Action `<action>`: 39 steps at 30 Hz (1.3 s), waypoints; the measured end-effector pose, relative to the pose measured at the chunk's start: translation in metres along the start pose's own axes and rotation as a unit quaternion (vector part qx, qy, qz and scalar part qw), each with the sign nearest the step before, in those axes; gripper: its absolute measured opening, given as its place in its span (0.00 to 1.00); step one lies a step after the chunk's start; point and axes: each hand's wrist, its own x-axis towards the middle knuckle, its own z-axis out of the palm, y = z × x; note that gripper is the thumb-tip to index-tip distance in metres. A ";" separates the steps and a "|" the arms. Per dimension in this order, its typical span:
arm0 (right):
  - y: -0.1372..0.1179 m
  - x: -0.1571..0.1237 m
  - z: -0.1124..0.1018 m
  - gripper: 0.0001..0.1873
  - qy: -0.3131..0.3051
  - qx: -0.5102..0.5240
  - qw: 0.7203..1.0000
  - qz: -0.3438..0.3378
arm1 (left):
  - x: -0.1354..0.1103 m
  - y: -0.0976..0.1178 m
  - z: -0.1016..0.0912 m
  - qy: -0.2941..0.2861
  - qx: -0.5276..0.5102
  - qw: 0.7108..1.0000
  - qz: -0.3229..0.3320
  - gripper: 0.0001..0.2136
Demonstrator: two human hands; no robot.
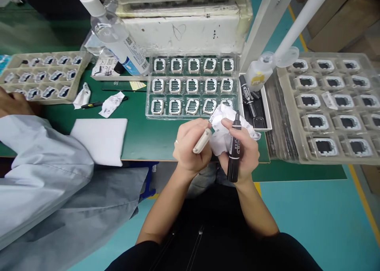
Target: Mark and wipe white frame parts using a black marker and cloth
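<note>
My left hand point(190, 146) is closed around a small pale frame part point(202, 141), held on edge near the table's front. My right hand point(245, 150) grips a black marker pen point(234, 148) upright and also pinches a crumpled white wipe point(225, 130) against the part. Just beyond my hands lies a clear tray point(149, 105) with several more of the white-rimmed frame parts in rows.
A co-worker's grey sleeve point(38, 160) and hand point(14, 103) fill the left side, by a beige tray of parts point(44, 75). A white cloth point(101, 138), used wipes, clear bottles point(115, 33), a bin of markers point(252, 105) and stacked trays point(332, 105) at the right surround the green mat.
</note>
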 end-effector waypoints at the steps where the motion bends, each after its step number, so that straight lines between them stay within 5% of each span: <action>1: 0.000 0.000 0.001 0.36 -0.002 -0.006 1.000 -0.018 | 0.001 0.000 -0.002 -0.003 -0.004 1.000 0.016 0.11; 8: -0.004 -0.003 0.006 0.21 0.065 -0.049 0.996 -0.033 | -0.008 0.021 -0.003 -0.002 -0.025 1.000 0.008 0.12; 11: -0.005 -0.005 0.005 0.18 0.104 -0.009 0.994 0.013 | -0.018 0.037 0.001 -0.004 -0.043 0.999 -0.014 0.10; 18: -0.010 0.003 0.000 0.07 0.156 0.137 0.965 0.161 | -0.023 0.053 0.009 0.082 -0.088 0.971 -0.204 0.11; 23: -0.007 0.004 -0.002 0.11 0.137 0.170 0.955 0.199 | -0.021 0.057 0.008 0.047 -0.095 0.982 -0.157 0.12; 31: -0.009 0.010 -0.001 0.09 0.137 0.146 0.967 0.158 | -0.008 0.071 0.007 0.015 -0.143 0.966 -0.213 0.10; 35: -0.010 -0.001 0.001 0.12 0.117 0.085 0.980 0.133 | -0.001 0.078 0.000 0.012 -0.151 0.977 -0.147 0.13; 39: -0.008 -0.012 -0.002 0.14 0.081 0.026 0.985 0.151 | 0.000 0.084 -0.020 -0.051 -0.132 0.985 -0.101 0.22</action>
